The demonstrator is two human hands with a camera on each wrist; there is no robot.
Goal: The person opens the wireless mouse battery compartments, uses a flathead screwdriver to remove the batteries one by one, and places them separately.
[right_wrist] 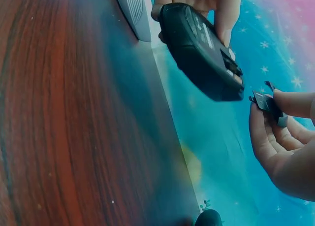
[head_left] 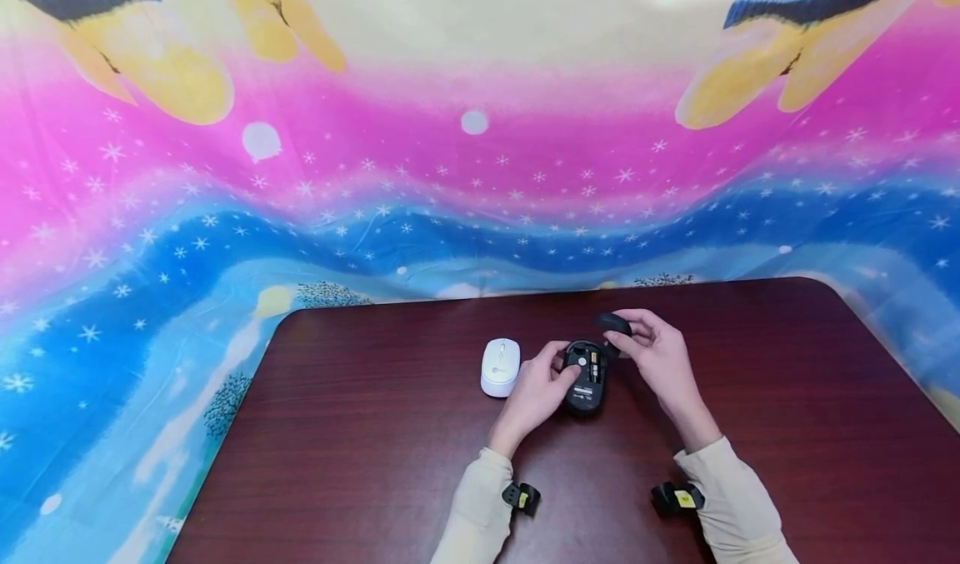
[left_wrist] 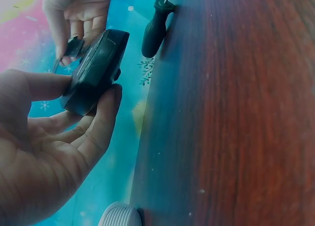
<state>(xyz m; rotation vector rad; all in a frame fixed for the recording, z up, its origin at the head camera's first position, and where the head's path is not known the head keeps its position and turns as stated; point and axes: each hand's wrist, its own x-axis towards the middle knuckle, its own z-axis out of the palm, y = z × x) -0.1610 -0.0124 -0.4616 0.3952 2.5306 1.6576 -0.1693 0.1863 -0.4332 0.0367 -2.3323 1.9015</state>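
Black oval mouse gripped in left hand, right hand pinching curved cover; ridged-sided white mouse nearby

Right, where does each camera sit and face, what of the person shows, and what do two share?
Head: on the head, forward and down at the black mouse; left hand, right hand, sleeves.
Left wrist: on that wrist, towards the black mouse; both hands.
Right wrist: on that wrist, towards the cover; both hands.
Wrist views share the black mouse and cover.
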